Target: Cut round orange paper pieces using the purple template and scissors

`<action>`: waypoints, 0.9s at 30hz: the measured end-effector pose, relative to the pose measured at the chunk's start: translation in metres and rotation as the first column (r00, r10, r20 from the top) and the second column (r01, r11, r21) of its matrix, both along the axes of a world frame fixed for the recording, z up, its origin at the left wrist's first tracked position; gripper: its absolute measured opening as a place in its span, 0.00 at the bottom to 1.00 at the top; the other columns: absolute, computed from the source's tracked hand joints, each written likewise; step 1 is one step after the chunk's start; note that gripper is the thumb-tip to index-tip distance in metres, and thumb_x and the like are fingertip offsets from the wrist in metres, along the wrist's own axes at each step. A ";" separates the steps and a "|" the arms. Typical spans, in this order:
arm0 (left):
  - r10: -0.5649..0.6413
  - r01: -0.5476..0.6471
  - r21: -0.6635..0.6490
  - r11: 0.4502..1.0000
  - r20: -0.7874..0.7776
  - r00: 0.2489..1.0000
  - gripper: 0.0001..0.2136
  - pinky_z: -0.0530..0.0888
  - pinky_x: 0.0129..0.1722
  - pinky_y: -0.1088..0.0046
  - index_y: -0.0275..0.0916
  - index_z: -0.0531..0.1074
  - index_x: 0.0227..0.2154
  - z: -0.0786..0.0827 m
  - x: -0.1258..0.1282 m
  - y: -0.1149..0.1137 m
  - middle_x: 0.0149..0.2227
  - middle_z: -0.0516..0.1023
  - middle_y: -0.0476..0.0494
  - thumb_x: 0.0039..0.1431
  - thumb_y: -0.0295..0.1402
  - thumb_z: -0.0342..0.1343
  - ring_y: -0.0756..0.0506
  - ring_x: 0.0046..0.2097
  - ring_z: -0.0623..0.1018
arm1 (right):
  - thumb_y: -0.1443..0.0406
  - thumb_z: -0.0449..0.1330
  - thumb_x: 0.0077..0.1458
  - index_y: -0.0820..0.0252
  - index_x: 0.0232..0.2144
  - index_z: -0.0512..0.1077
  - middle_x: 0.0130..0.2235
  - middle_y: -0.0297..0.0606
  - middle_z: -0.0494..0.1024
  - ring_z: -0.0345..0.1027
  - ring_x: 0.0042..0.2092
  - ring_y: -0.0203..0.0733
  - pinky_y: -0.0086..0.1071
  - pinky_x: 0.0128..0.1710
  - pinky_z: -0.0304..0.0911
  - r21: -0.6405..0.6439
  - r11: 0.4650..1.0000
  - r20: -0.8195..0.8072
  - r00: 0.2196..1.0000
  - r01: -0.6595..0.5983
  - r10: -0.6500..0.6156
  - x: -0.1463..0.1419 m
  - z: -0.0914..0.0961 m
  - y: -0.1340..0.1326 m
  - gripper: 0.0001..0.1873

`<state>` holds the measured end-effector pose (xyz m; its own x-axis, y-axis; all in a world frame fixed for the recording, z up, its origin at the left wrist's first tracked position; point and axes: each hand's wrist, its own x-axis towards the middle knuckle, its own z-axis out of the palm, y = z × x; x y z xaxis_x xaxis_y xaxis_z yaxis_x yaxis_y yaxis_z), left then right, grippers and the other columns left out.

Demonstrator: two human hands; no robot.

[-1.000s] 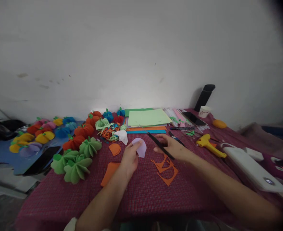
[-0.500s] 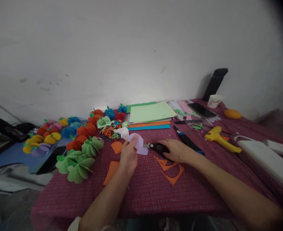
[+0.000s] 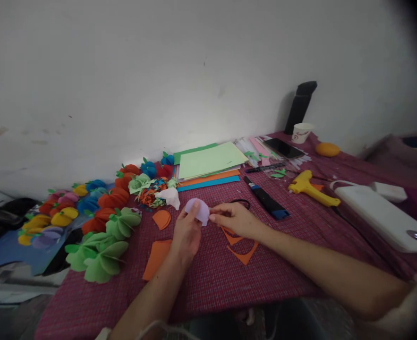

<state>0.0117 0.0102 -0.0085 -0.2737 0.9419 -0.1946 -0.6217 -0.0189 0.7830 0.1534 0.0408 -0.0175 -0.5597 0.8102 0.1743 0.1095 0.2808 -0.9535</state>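
Observation:
My left hand point(image 3: 188, 231) grips a rounded lilac paper piece point(image 3: 201, 211), the thumb lying on top of it. At the paper's right edge, the thumb and forefinger of my right hand point(image 3: 234, 219) are pinched together on it. Behind that hand shows a black handle loop of the scissors point(image 3: 242, 203); the rest of them is hidden. Orange paper offcuts point(image 3: 245, 255) lie below my right hand. To the left of my left hand are rounded orange paper pieces point(image 3: 162, 219) and a stack of orange paper point(image 3: 157, 259).
Several coloured paper pumpkins point(image 3: 114, 198) and green ones point(image 3: 104, 257) fill the left side. Paper sheets point(image 3: 211, 160) lie at the back. On the right are a box cutter point(image 3: 267, 197), a yellow glue gun point(image 3: 312, 189), a white device point(image 3: 381, 217) and a paper cup point(image 3: 302, 132).
My right hand has let go of the scissors and moved to the lilac paper's edge. The lower strip of lilac paper no longer shows. The whole view has shifted slightly.

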 end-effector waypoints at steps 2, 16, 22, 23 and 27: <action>-0.049 0.049 0.011 0.999 0.009 0.999 0.10 0.69 0.33 0.76 0.36 0.72 0.28 -0.001 0.002 -0.001 0.28 0.75 0.49 0.41 0.30 0.64 0.52 0.30 0.74 | 0.60 0.57 0.50 0.65 0.28 0.75 0.24 0.34 0.74 0.65 0.25 0.32 0.25 0.26 0.59 -0.054 0.998 -0.053 0.999 -0.013 0.010 -0.001 -0.001 0.000 0.12; 0.007 -0.007 0.001 1.000 -0.183 0.983 0.09 0.62 0.28 0.80 0.36 0.72 0.25 0.003 -0.001 -0.004 0.24 0.72 0.52 0.40 0.32 0.65 0.55 0.27 0.71 | 0.58 0.57 0.49 0.62 0.25 0.72 0.18 0.30 0.69 0.54 0.17 0.27 0.21 0.15 0.51 -0.103 0.981 -0.088 0.981 0.164 -0.173 0.012 0.011 0.011 0.13; -0.023 0.028 0.026 0.999 -0.167 0.986 0.07 0.63 0.29 0.79 0.36 0.72 0.25 0.002 -0.002 -0.005 0.25 0.73 0.52 0.42 0.31 0.63 0.55 0.29 0.72 | 0.57 0.55 0.51 0.63 0.26 0.72 0.20 0.30 0.68 0.56 0.20 0.28 0.22 0.18 0.53 -0.081 0.985 -0.100 0.982 0.154 -0.162 0.013 0.010 0.012 0.15; -0.029 0.034 0.028 0.999 -0.159 0.987 0.07 0.63 0.29 0.79 0.36 0.72 0.25 0.002 -0.002 -0.005 0.25 0.73 0.51 0.42 0.31 0.64 0.55 0.29 0.72 | 0.57 0.55 0.50 0.63 0.26 0.72 0.20 0.30 0.68 0.57 0.20 0.29 0.22 0.19 0.53 -0.076 0.984 -0.101 0.981 0.160 -0.167 0.013 0.009 0.013 0.14; -0.104 0.108 0.032 0.994 -0.116 0.988 0.07 0.64 0.29 0.78 0.36 0.70 0.25 0.002 -0.001 -0.006 0.25 0.73 0.51 0.43 0.30 0.63 0.54 0.29 0.73 | 0.58 0.55 0.50 0.63 0.28 0.72 0.20 0.30 0.69 0.60 0.22 0.30 0.23 0.21 0.55 -0.073 0.983 -0.116 0.977 0.170 -0.178 0.012 0.006 0.016 0.14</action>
<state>0.0103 0.0046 -0.0063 -0.1901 0.9729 -0.1317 -0.5286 0.0116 0.8488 0.1658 0.0570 -0.0119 -0.3868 0.9047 0.1784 0.0339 0.2072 -0.9777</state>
